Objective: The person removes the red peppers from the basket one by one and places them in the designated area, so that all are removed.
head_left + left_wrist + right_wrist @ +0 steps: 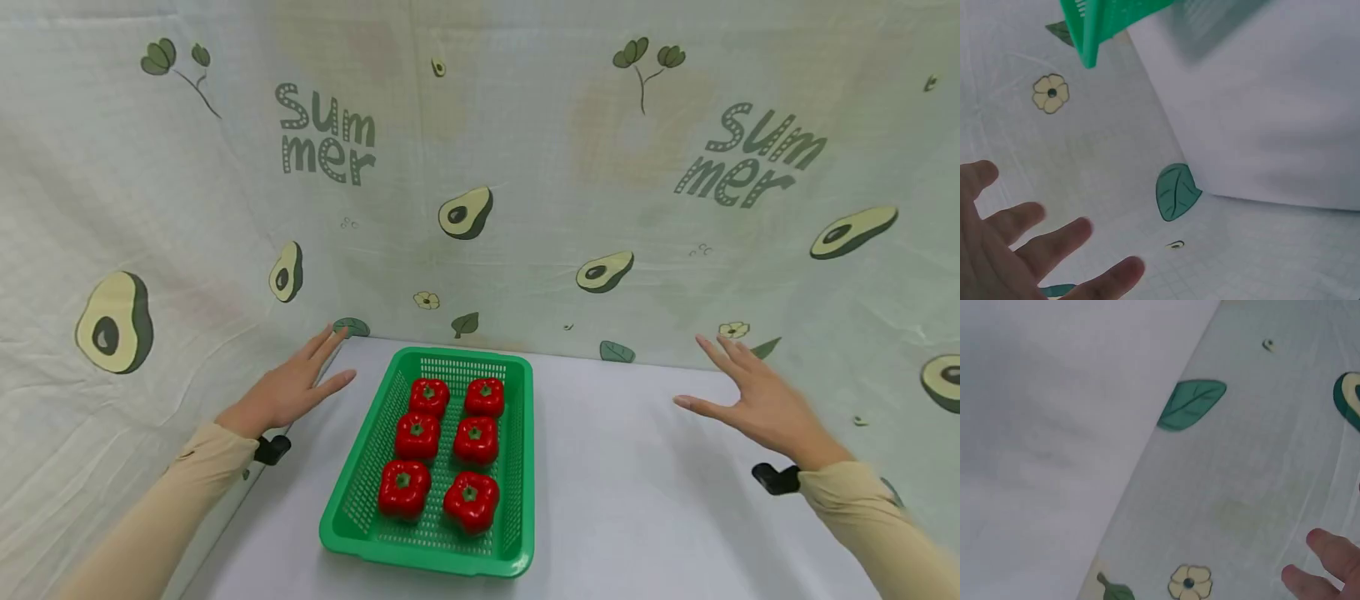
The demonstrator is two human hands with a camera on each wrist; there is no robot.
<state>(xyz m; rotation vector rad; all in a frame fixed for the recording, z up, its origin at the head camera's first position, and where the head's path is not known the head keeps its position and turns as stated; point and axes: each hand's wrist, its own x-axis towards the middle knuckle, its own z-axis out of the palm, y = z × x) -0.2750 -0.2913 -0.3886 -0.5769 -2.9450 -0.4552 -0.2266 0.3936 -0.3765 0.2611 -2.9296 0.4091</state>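
Observation:
A green plastic basket (pixel 527 467) with slotted walls sits on the white table, left of the middle in the head view. Inside it, several red bell peppers (pixel 476 440) stand in two columns, green stems up. To the left of the basket my left hand (pixel 288 387) hovers apart from it, fingers spread and holding nothing. In the left wrist view that hand (pixel 1010 262) is low at the left, with a corner of the basket (pixel 1129 15) at the top. My right hand (pixel 772 412) is raised at the table's right side, fingers extended, touching nothing.
The white table top (pixel 607 483) extends right of the basket. A cloth (pixel 525 150) printed with avocados, leaves and lettering hangs behind it and along both sides. Each wrist wears a small black camera, like the one on the right wrist (pixel 776 479).

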